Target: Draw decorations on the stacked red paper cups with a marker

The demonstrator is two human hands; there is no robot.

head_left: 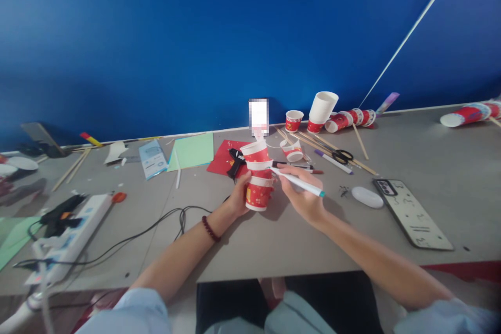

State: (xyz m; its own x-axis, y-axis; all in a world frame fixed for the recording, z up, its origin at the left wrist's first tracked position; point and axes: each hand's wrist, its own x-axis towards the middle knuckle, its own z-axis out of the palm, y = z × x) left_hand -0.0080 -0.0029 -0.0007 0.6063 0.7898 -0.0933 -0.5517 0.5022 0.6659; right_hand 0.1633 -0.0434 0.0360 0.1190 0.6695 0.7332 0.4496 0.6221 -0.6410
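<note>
Near edge, in front of the cup stack [257,177]: bare tabletop [254,245], open.
Left: power strip [74,235] and loose black cable [180,217] lie across the approach.
Right: white case [367,197] and phone [413,214] lie near each other, with a narrow gap between.
Behind the stack: red paper [221,163], scissors [342,156] and sticks [360,142] crowd the way.
Far right: open up to the fallen cups [467,114].

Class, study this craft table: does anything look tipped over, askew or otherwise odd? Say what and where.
Yes. By the back wall a row of red cups lies on its side; another toppled stack lies at the far right. Beside the row, a white cup leans on a red cup.
</note>
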